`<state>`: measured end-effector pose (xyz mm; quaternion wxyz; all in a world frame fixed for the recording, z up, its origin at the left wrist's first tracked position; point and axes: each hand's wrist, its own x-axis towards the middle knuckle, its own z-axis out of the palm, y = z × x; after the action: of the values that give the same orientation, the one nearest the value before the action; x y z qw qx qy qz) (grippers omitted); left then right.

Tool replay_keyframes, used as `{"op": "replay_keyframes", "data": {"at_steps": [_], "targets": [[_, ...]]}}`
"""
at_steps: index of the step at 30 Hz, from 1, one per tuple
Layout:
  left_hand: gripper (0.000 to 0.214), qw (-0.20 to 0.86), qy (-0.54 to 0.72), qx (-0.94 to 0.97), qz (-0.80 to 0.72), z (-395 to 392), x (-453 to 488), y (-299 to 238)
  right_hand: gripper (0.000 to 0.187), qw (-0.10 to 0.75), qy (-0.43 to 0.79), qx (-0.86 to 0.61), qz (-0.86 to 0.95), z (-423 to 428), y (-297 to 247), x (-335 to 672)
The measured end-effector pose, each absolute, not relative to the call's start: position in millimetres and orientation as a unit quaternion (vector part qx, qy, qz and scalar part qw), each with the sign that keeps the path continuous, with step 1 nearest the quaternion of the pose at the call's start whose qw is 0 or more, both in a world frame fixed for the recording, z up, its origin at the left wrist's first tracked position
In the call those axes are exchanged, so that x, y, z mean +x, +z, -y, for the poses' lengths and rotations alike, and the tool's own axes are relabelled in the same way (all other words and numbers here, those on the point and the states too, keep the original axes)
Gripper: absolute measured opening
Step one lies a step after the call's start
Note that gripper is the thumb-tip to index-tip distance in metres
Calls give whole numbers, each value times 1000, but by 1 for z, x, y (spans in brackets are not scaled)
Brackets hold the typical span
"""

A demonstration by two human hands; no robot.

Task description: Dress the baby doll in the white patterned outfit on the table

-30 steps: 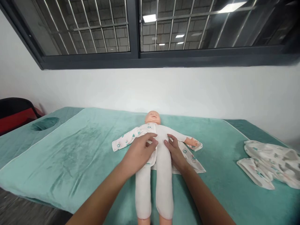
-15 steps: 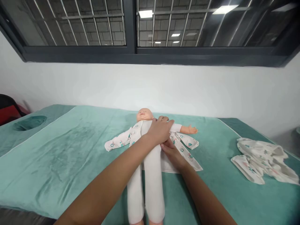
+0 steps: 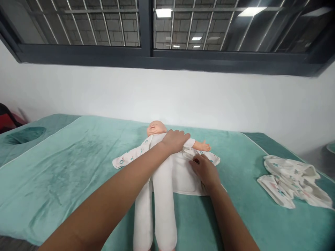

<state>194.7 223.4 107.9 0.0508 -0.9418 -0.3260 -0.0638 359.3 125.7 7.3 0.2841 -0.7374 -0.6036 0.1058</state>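
A baby doll [image 3: 164,209] in white underclothes lies face up, its head turned a little left. One sleeve of a white printed baby shirt [image 3: 132,155] covers the doll's arm on the left. The shirt's other half is spread out beside the body on the right, and the doll's bare hand there lies above its loose sleeve. My left hand [image 3: 176,141] is wrapped over the doll's chest and side near the shoulder. Fingers curled, my right hand [image 3: 205,170] is closed at the shirt's spread half; the fabric in its fingertips is mostly hidden.
A green cover [image 3: 78,170] lies over the bed, with a round hole [image 3: 24,135] at its left end. Crumpled printed baby clothing [image 3: 294,179] lies at the right. Behind stand a white wall [image 3: 117,92] and a barred window; something red and black sits at far left.
My right hand has moved right, away from the doll's side, and the shirt's spread half now shows more of its plain white. The doll has shifted slightly left with its head turned.
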Motion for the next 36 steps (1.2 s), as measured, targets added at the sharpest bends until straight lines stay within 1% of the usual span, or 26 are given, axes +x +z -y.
{"op": "replay_keyframes", "data": {"at_steps": [3, 5, 7, 9, 12, 15, 18, 20, 21, 23, 25, 26, 28, 30, 32, 34, 36], "targets": [[26, 58, -55, -944, 320, -222, 189, 111, 25, 368, 159, -753, 522, -129, 16, 375], [30, 76, -33, -944, 318, -222, 185, 113, 33, 431, 201, -735, 484, -133, 26, 389], [30, 90, -4, -942, 325, -221, 184, 114, 42, 499, 274, -678, 465, -136, 37, 401], [26, 87, 13, -936, 342, -220, 188, 112, 48, 556, 365, -603, 441, -136, 46, 405], [18, 68, 7, -924, 377, -216, 203, 104, 52, 579, 438, -548, 415, -133, 51, 395], [25, 41, -25, -912, 407, -213, 222, 90, 54, 597, 466, -506, 412, -130, 47, 382], [37, -3, -69, -902, 426, -215, 238, 77, 64, 580, 481, -484, 445, -129, 45, 378], [42, -52, -89, -903, 418, -219, 244, 72, 73, 556, 498, -474, 466, -129, 45, 377], [43, -81, -95, -906, 404, -221, 245, 70, 74, 551, 509, -465, 469, -128, 45, 376], [35, -135, -115, -915, 363, -224, 241, 71, 73, 556, 532, -436, 467, -123, 45, 372], [22, -201, -183, -913, 305, -228, 230, 77, 73, 558, 559, -393, 472, -117, 45, 366], [19, -233, -227, -903, 280, -229, 222, 80, 75, 541, 582, -366, 485, -114, 44, 363], [17, -273, -300, -879, 251, -234, 204, 89, 78, 472, 638, -310, 524, -108, 43, 358], [18, -259, -329, -866, 274, -239, 184, 97, 74, 386, 686, -259, 559, -105, 44, 355], [23, -215, -342, -858, 318, -242, 166, 103, 67, 327, 706, -227, 585, -105, 46, 354], [28, -179, -352, -853, 342, -240, 152, 106, 62, 313, 709, -209, 596, -106, 49, 353], [35, -148, -356, -859, 338, -233, 143, 104, 60, 338, 702, -211, 591, -105, 49, 353]]}}
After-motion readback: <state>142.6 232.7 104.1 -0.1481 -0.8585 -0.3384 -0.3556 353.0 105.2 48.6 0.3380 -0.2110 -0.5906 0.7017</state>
